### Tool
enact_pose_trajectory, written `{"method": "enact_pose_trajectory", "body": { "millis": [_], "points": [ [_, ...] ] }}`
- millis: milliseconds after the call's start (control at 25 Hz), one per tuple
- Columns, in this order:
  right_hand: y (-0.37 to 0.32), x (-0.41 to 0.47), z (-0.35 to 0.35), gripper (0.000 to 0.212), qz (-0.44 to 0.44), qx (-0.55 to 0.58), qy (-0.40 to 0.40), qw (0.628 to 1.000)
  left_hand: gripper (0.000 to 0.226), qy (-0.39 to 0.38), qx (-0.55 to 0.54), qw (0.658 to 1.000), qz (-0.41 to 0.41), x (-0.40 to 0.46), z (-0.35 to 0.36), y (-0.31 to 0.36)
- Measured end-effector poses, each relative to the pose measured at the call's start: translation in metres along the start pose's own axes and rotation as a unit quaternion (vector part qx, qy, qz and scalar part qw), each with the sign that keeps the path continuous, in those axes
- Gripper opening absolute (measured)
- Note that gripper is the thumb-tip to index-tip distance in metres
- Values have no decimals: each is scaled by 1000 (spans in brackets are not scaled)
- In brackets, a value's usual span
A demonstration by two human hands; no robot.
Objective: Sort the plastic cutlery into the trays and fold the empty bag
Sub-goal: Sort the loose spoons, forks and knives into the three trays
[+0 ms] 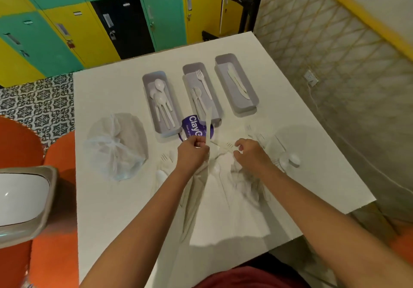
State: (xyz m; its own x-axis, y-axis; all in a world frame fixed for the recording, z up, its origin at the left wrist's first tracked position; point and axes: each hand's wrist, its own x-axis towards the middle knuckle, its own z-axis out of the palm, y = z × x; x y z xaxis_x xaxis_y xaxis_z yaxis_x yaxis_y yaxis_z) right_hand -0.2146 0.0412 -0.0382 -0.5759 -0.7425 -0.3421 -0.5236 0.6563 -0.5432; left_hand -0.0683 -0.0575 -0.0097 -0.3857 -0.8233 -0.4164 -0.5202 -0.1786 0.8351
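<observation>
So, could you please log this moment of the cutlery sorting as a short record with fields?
left tray: spoons
middle tray: forks
right tray: knives
left hand: grip on a white knife, blade pointing towards the trays
right hand: fingers curled over the loose cutlery pile; whether it holds a piece cannot be told
tied plastic bag: on the table, left of the trays
purple label: under the near ends of the left and middle trays
unsorted: pieces remain scattered on the table

You can read "ClayC", cut off, on the purple round label [194,125] at twelve o'clock of your left hand [192,151].
</observation>
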Motion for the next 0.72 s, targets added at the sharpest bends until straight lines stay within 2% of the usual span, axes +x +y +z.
{"method": "enact_pose_trajectory", "body": {
  "millis": [280, 520, 640, 720],
  "points": [
    [73, 31, -49, 35, 11, -46, 4, 999, 26, -19, 14, 1000, 8, 10, 77, 30],
    [112, 86, -80, 35, -15, -73, 2, 997, 28, 8, 23, 1000, -7, 44, 121, 64],
    [121, 114, -88, 43, -35, -94, 8, 995, 31, 29, 21, 999, -13, 65, 132, 79],
    [127, 134, -92, 50, -56, -141, -17, 988, 32, 44, 23, 998, -27, 84, 140, 92]
  ]
}}
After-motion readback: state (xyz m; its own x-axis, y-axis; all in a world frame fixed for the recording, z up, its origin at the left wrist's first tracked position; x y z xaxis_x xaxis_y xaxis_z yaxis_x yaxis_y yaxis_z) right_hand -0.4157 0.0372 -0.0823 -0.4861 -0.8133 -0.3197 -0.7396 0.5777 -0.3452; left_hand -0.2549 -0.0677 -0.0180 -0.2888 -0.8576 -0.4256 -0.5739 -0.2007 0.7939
